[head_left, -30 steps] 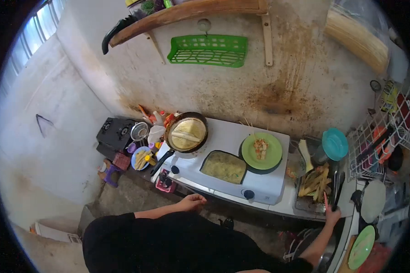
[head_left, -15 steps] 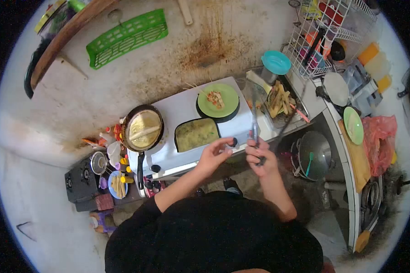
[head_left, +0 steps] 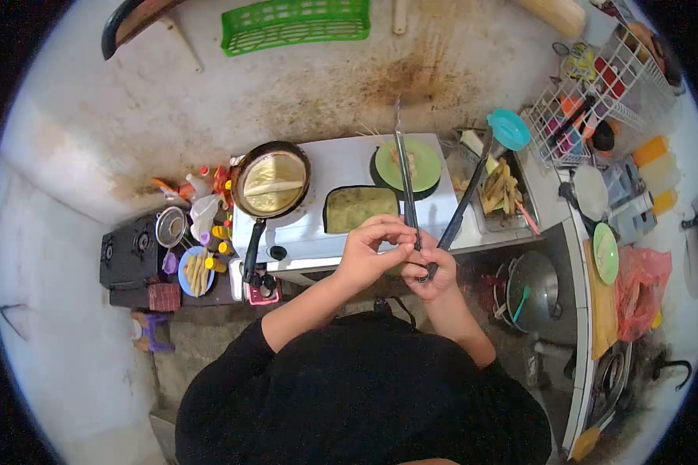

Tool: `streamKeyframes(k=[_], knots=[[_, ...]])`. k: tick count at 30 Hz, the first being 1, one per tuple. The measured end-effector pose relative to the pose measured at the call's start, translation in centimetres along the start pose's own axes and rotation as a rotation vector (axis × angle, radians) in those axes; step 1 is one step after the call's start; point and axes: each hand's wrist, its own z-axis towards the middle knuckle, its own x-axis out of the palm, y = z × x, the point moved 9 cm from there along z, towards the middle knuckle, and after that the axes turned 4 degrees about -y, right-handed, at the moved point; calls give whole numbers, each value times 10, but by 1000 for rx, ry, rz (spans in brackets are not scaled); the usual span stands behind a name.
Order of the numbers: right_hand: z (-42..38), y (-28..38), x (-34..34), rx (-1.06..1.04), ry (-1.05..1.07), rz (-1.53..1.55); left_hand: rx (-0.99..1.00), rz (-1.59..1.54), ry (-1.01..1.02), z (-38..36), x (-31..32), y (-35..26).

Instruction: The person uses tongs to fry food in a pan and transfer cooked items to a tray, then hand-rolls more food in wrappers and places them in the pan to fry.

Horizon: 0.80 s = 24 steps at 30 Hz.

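Note:
In front of the white stove (head_left: 318, 246), both my hands are on long metal tongs (head_left: 408, 174), whose arms spread apart and point away from me. My right hand (head_left: 429, 277) is closed around their near end. My left hand (head_left: 376, 252) pinches the left arm with thumb and fingers. Behind that arm lies a green plate (head_left: 423, 170) with a small portion of food. A rectangular pan (head_left: 357, 209) of yellow-green food sits just beyond my left hand. To the left, a frying pan (head_left: 295, 203) holds oil and a pale rolled piece.
Left of the stove are a blue plate (head_left: 186, 273) of rolls, a strainer (head_left: 171, 227) and several bottles. On the right are a tray of fried pieces (head_left: 502, 190), a turquoise lid (head_left: 509, 129), a wire rack (head_left: 547, 128) and a wok (head_left: 537, 279) below the counter.
My left hand has come over to the tongs and now pinches one arm. The tongs' arms show more clearly spread. The whole view has shifted, with the stove appearing farther right.

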Motion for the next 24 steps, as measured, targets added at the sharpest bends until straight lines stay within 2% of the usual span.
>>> streamKeyframes(k=[9, 16, 19, 22, 24], knots=[[7, -5, 0, 61, 24, -28, 19, -88, -56, -3, -5, -6], [11, 12, 2, -6, -2, -274, 60, -75, -125, 8, -1, 3], [10, 24, 2, -60, -35, -399, -2, -81, -135, 14, 5, 7], [10, 34, 3, -106, -54, -473, -35, -214, -205, 19, 8, 16], [10, 40, -1, -110, -66, -491, -193, -235, -246, 21, 5, 42]])
